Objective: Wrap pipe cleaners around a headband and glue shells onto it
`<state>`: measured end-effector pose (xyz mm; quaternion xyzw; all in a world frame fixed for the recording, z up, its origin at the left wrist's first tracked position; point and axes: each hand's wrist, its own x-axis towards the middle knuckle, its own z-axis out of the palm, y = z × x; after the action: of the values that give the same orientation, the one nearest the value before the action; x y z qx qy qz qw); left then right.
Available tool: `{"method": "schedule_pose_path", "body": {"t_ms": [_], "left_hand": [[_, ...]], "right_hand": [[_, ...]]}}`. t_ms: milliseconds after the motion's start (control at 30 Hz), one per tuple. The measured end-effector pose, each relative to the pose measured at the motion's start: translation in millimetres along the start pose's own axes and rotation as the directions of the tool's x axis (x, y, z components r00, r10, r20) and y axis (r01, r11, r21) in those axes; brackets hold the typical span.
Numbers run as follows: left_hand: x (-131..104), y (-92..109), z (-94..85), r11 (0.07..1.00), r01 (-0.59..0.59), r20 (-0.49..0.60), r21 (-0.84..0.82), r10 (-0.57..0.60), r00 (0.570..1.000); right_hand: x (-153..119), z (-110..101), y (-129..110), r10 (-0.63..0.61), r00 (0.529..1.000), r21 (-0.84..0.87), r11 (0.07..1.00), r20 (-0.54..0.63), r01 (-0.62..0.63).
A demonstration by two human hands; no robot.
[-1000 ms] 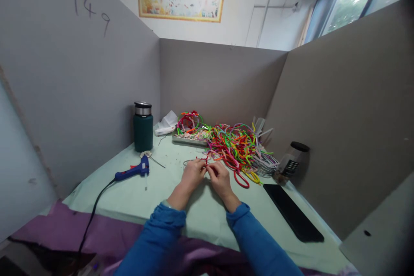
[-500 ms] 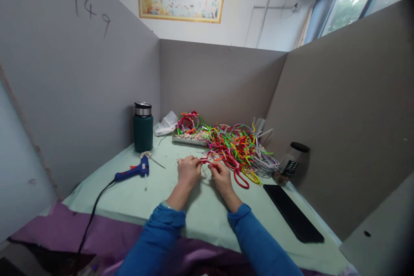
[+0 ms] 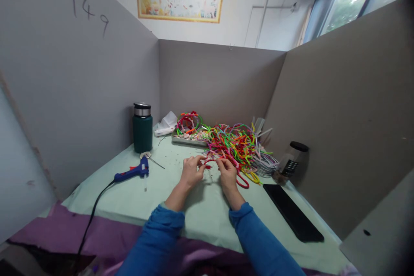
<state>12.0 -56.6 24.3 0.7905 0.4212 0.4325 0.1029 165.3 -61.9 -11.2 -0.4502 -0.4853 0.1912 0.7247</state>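
A thin red cord [image 3: 211, 161] arches between my two hands above the table. My left hand [image 3: 192, 173] pinches its left end between thumb and fingers. My right hand [image 3: 228, 176] grips the other end, fingers bent and pressed together. A short red piece [image 3: 208, 167] shows by my left fingertips; whether it belongs to the cord I cannot tell. Just beyond my hands lies a tangled heap of colourful cords [image 3: 234, 142], in red, green, orange and purple. A glossy red loop [image 3: 243, 182] sticks out of the heap, close to my right hand.
At left lie a blue glue gun [image 3: 132, 172] with its cable and a dark green bottle [image 3: 142, 128]. Behind stand a metal tray [image 3: 189, 140] of small pieces and white tissue [image 3: 166, 124]. At right are a clear jar [image 3: 291, 161] and a black flat slab [image 3: 293, 213]. Grey panels [image 3: 223, 82] enclose the table.
Both hands have shifted slightly right, and my right hand has risen a little. The red cord between them now shows as a clearer arch.
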Motion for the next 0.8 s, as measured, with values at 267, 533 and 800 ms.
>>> {"method": "schedule_pose_path", "body": {"t_ms": [267, 533, 800], "left_hand": [[2, -2, -0.6, 0.970, -0.097, 0.007, -0.222, 0.101, 0.995], [2, -3, 1.0, 0.974, -0.074, -0.004, -0.214, 0.075, 0.997], [4, -12, 6.5, 0.974, 0.007, -0.208, -0.225, -0.055, 0.977]], "right_hand": [[0, -2, 9, 0.082, 0.995, -0.074, 0.994, 0.053, -0.078], [1, -2, 14, 0.052, 0.996, -0.164, 0.986, 0.078, -0.039], [-8, 0, -6, -0.160, 0.987, -0.233, 0.959, 0.017, 0.160]]}}
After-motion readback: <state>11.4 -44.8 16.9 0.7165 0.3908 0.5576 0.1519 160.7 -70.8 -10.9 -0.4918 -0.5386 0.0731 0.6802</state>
